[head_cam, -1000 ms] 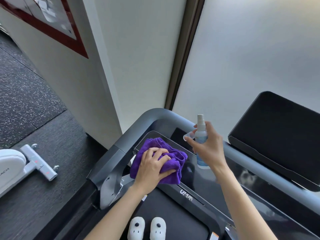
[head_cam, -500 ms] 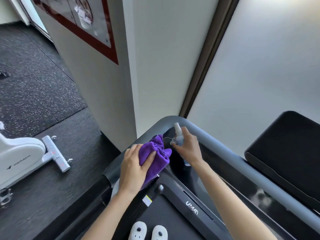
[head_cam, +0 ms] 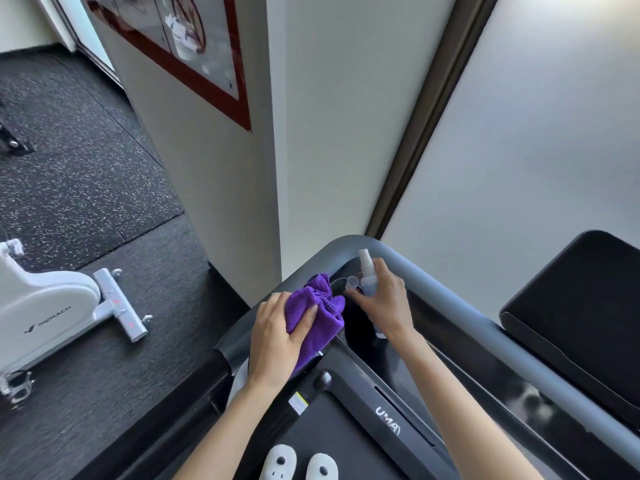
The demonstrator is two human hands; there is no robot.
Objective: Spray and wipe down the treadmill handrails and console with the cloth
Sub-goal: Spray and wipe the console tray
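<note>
Purple cloth and spray bottle held at the treadmill's left front corner.

The left hand has its fingers curled over a bunched purple microfibre cloth, thumb on top, pressing it onto the grey handrail where the rail bends. Just right of those fingers, the right hand is wrapped around a small clear spray bottle, upright, nozzle above the knuckles, with a clear cap pinched at the fingertips. Both hands are over the glossy black console, close together, cloth and bottle nearly touching.
</note>
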